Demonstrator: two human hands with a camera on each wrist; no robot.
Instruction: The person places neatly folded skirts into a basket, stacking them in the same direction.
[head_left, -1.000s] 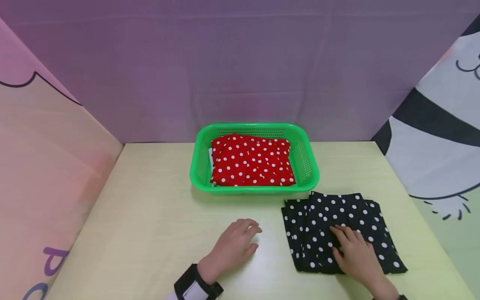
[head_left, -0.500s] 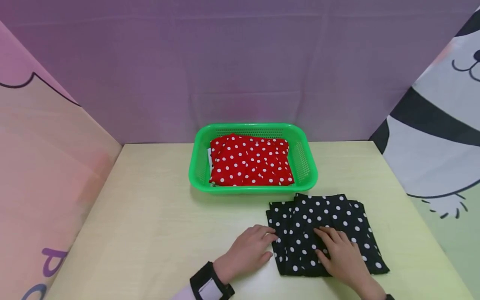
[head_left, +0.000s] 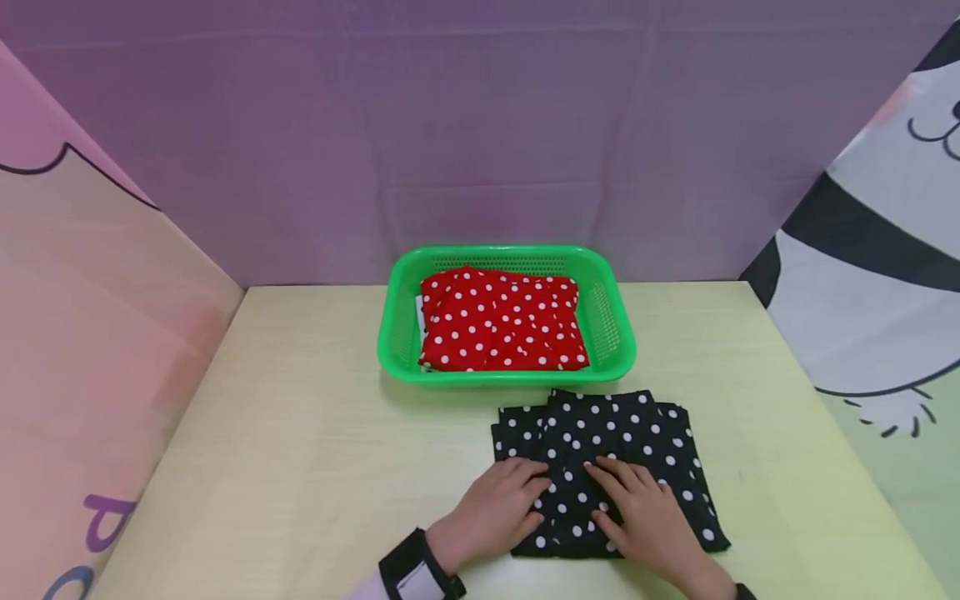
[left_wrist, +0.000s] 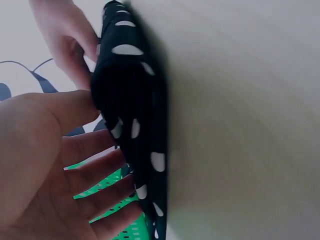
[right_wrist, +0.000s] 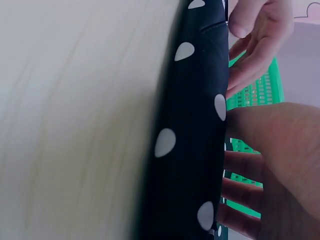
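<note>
A folded black cloth with white dots [head_left: 611,433] lies on the pale table [head_left: 300,450], just in front of the green basket [head_left: 510,377]. My right hand [head_left: 611,487] lies flat on its near middle, fingers straight and pointing away. My left hand [head_left: 528,492] rests beside it with its fingertips on the cloth's left edge. The left wrist view shows the left hand's fingers [left_wrist: 95,175] straight against the black cloth [left_wrist: 132,95]. In the right wrist view the right hand [right_wrist: 250,165] presses the same cloth [right_wrist: 192,125].
A red cloth with white dots [head_left: 502,321] fills the green basket at the back middle. Purple, pink and cartoon-printed curtain walls enclose the table on three sides. Bare tabletop spreads to the left and right of the black cloth.
The black cloth has slid left across the table under my right hand. My left hand moved right, from bare table onto the cloth's left edge.
</note>
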